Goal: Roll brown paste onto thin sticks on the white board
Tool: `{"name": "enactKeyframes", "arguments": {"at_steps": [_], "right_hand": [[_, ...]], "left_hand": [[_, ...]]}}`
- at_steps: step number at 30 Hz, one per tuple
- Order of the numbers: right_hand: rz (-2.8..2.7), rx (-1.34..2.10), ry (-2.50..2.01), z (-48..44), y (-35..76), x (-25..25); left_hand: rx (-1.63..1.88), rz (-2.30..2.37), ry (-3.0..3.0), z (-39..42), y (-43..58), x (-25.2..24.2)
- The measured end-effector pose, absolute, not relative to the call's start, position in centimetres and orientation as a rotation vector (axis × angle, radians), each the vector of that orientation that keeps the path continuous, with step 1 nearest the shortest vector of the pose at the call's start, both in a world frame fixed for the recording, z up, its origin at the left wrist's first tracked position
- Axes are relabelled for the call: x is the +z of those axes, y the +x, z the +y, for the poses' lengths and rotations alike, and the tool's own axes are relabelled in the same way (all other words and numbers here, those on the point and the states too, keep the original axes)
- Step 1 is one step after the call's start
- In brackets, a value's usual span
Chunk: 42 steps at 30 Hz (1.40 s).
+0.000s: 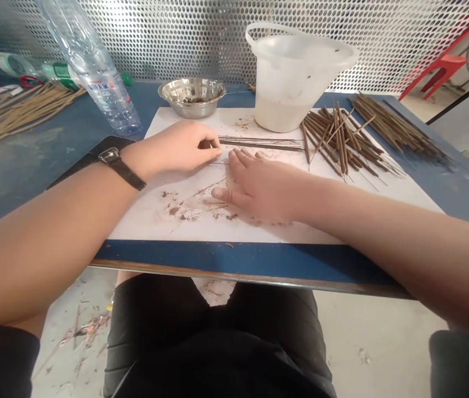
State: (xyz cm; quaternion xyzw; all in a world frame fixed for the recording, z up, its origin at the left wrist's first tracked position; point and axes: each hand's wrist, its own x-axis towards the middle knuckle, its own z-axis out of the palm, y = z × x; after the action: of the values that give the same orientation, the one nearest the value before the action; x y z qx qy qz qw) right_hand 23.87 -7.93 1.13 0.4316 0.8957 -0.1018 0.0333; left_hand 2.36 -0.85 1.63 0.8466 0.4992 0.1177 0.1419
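Note:
My left hand [186, 146], with a black watch strap at its wrist, hovers over the white board [135, 224]. Its thumb and forefinger are pinched together; anything between the tips is too small to make out. A thin dark stick [220, 163] runs just below those fingertips towards my right hand [259, 185]. That hand lies flat on the board, palm down, fingers stretched out and thumb apart. Whatever is under its palm is hidden. Beyond both hands, several thin dark sticks [263, 143] lie side by side. Brown crumbs [174, 211] are scattered nearer me.
A pile of brown-coated sticks [342, 141] lies at right, with another bundle [395, 124] beyond. Behind stand a cloudy plastic bucket [286, 83] and a metal bowl [195, 105]. A large clear bottle [105, 83] leans at left, near long tan sticks [22, 113].

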Motion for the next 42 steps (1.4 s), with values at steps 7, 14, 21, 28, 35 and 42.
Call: {"name": "enactKeyframes", "arguments": {"at_steps": [7,14,21,28,35,42], "right_hand": [[2.828,-0.302,1.206,-10.1,24.6,1.0],[2.739,-0.302,1.282,-10.5,23.7,1.2],[2.819,-0.401,1.254,-9.4,24.1,0.6],[2.856,-0.365,1.199,-7.3,24.4,0.7],[2.886,-0.465,1.140,-9.2,24.4,1.0],[2.910,-0.435,1.181,-5.4,24.7,0.0]], "left_hand": [[0.399,1.352,2.434,-1.2,2.7,1.9],[0.456,1.330,2.445,-1.2,2.5,2.0],[0.518,1.393,2.405,-2.0,3.2,2.6],[0.603,1.382,2.276,-2.3,3.1,2.8],[0.827,1.282,1.947,-1.2,2.6,2.4],[0.951,1.277,1.535,-0.8,3.1,2.3]]}}
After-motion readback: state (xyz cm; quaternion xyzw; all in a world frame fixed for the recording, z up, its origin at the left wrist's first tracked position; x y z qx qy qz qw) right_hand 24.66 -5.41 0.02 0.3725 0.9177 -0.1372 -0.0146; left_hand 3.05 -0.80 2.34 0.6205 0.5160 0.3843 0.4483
